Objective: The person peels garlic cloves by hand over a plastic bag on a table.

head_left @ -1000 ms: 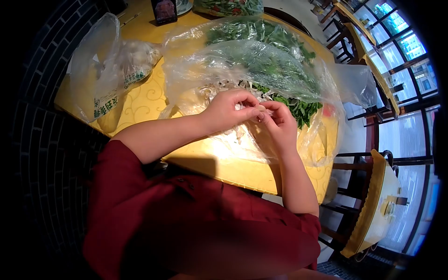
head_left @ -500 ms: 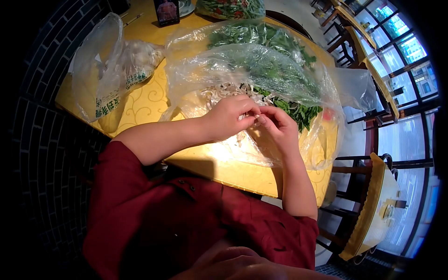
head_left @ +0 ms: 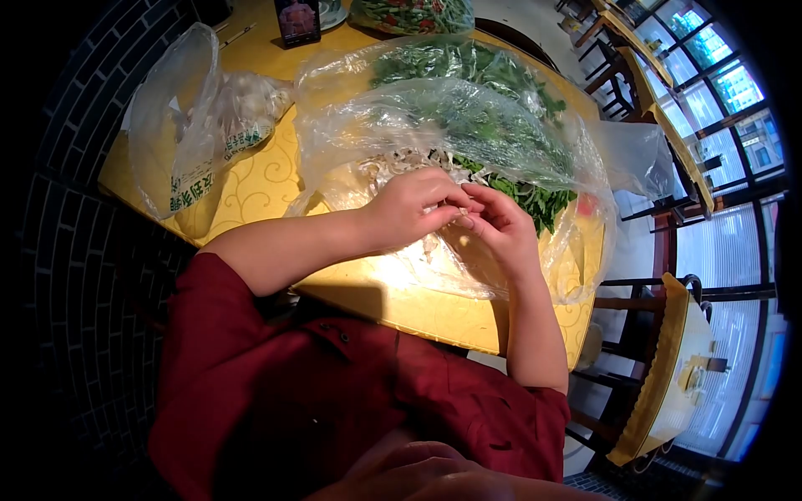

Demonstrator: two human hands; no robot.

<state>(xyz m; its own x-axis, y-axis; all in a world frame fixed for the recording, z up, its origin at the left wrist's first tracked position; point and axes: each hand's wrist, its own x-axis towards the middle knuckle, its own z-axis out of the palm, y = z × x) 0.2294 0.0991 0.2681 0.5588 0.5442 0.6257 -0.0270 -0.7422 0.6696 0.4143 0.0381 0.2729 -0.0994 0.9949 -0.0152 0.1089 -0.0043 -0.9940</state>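
Note:
My left hand (head_left: 418,204) and my right hand (head_left: 501,224) meet fingertip to fingertip over the near part of the table. Both are closed in a pinch around a small pale garlic clove (head_left: 464,214), mostly hidden by the fingers. Just behind my left hand lies a heap of papery garlic skins (head_left: 386,164) on clear plastic. Beside it, behind my right hand, are loose green leaves (head_left: 530,200). A large clear plastic bag (head_left: 334,117) spreads across the table, with leafy greens (head_left: 476,113) inside it.
A clear bag of garlic bulbs (head_left: 251,104) sits on the left of the yellow-covered table (head_left: 251,188). At the back stand a phone (head_left: 298,21), a saucer (head_left: 334,17) and a bag of green and red vegetables (head_left: 413,15). Another table (head_left: 668,376) is at right.
My right fingers have shifted slightly at the pinch, and the pale clove shows a little differently between the fingertips. The bags and greens stay where they were.

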